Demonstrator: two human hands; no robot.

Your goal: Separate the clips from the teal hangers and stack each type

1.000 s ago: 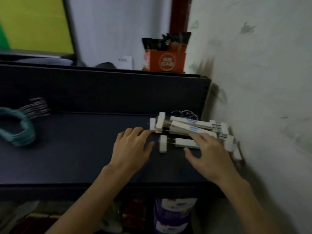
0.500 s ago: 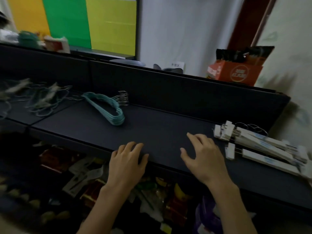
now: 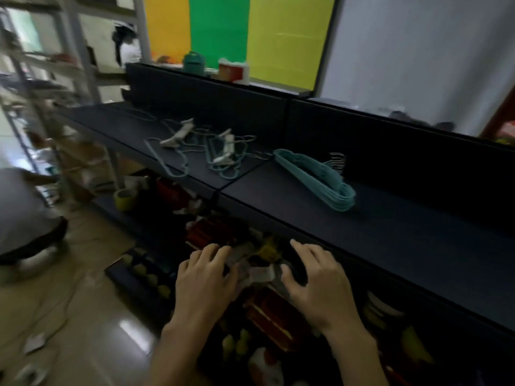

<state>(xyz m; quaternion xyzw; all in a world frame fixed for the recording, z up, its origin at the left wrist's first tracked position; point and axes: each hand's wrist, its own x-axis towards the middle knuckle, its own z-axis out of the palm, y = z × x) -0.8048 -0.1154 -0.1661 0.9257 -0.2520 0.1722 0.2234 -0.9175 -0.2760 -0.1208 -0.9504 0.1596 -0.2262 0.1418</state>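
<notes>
Both my hands hang in front of the dark surface [image 3: 390,246], below its front edge, and neither holds anything. My left hand [image 3: 204,277] has its grip loose, fingers spread and only lightly bent; my right hand [image 3: 320,280] is the same, fingers fanned and relaxed.

What I am after lies up and to the left of both hands: the tangle of teal hangers [image 3: 223,160] that still carry their clips, on the far left section of the surface. I can make out one pale clip [image 3: 178,135] at the left of the tangle and another clip [image 3: 225,149] nearer its middle; both are blurred, so I cannot tell just how they bite the wire. The loose wires sprawl in several directions, but the clips run roughly from near-left to far-right.

The finished stack of teal hangers [image 3: 315,179] sits apart from the tangle, to its right, on the next section of the surface. Its long axis runs from far-left to near-right, with the metal hooks [image 3: 335,160] bunched at the back.

My left hand is the nearer one to the tangle, so I judge it should lead the reach, going forward and left, while the right follows to steady the wire. The stack lies roughly ahead of my right hand, which suits it for laying down a stripped hanger.
</notes>
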